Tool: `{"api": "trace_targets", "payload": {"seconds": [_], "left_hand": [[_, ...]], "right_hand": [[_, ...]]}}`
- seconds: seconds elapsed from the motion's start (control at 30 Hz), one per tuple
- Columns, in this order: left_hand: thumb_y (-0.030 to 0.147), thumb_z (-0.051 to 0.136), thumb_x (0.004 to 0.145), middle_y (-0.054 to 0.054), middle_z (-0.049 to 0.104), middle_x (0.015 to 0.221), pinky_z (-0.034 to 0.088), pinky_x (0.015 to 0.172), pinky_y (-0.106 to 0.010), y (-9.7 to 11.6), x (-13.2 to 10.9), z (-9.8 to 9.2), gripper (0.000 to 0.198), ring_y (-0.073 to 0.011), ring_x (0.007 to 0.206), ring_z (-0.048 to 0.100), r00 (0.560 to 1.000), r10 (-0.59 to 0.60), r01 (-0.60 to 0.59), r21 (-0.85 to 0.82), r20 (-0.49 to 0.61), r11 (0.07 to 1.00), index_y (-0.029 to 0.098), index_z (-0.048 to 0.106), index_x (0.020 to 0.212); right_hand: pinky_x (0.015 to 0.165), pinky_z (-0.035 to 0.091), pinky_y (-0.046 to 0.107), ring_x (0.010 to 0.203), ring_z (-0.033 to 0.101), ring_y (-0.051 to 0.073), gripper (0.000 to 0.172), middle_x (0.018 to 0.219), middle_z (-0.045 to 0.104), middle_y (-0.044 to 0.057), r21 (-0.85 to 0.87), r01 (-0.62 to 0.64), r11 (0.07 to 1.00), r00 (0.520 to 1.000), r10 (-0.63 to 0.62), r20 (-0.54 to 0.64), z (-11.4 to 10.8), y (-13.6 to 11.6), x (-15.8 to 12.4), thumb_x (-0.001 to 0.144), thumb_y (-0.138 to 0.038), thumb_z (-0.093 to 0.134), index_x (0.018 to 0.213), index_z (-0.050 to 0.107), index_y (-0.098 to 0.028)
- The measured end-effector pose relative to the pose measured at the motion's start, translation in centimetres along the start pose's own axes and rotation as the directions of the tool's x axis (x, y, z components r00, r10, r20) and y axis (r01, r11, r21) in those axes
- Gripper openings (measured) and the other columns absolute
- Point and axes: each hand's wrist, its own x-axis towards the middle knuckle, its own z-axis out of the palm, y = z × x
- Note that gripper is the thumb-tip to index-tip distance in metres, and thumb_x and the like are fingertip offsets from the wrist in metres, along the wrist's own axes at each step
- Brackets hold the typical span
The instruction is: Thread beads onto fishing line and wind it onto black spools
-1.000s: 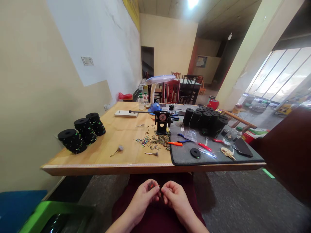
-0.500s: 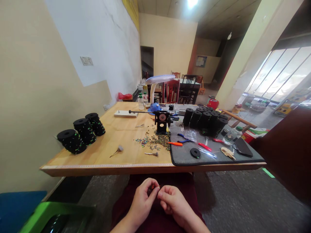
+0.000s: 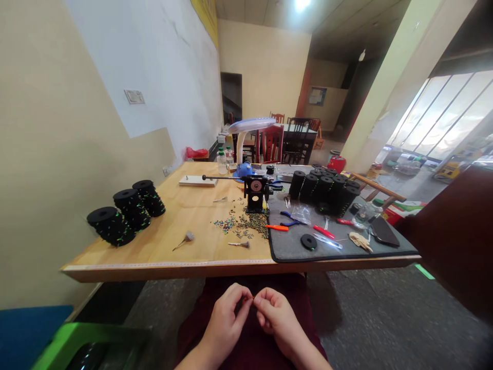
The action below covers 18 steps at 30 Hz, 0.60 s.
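Above my lap, just off the table's front edge, both hands meet fingertip to fingertip. My left hand point(image 3: 228, 314) is closed in a pinch around a tiny reddish-orange thing point(image 3: 249, 298), mostly covered by the fingers and too small to name. My right hand point(image 3: 276, 314) pinches at the same spot, its thumb and forefinger pressed together; what lies between them is hidden. Beyond the hands, on the wooden table point(image 3: 146, 257), lie scattered small beads point(image 3: 250, 225) in front of a black winding machine point(image 3: 256, 194) with a long rod pointing left.
Several black spools with green bits point(image 3: 122, 226) stand at the left. On a grey mat point(image 3: 288, 252) are more black spools point(image 3: 325, 190), blue-handled pliers point(image 3: 290, 222), an orange tool point(image 3: 277, 227), tweezers point(image 3: 327, 241) and a flat black disc point(image 3: 308, 242). Behind the machine stands a blue-based lamp point(image 3: 245, 169).
My fingertips have drawn slightly closer together, and less of the reddish thing shows. The whole view has shifted very slightly; the things on the table lie as before.
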Motion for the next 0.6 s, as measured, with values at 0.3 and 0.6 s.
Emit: {"api": "trace_targets", "payload": {"seconds": [0.3,0.6], "left_hand": [[0.025,0.049,0.088,-0.002,0.061,0.074,0.046,0.063,-0.025,0.17,-0.03,0.05,0.014,-0.0161,0.068,0.059,0.998,-0.015,0.014,0.012,0.068,1.0,0.02,0.057,0.077],[0.015,0.052,0.078,-0.001,0.061,0.068,0.044,0.058,-0.024,0.69,0.13,0.05,0.01,-0.0157,0.062,0.056,0.999,-0.026,0.027,-0.01,0.048,1.0,0.02,0.058,0.073]], "right_hand": [[0.036,0.011,0.018,0.032,0.022,0.002,0.041,0.039,0.047,-0.01,-0.06,0.119,0.991,0.99,-0.123,-0.074,-0.54,0.12,0.22,0.068,-0.053,0.07,0.068,0.046,-0.019],[0.04,0.016,0.019,0.037,0.024,0.004,0.039,0.04,0.042,-0.01,-0.097,0.177,0.979,0.978,-0.186,-0.095,-0.57,0.47,0.48,0.072,-0.053,0.067,0.07,0.048,-0.019]]}}
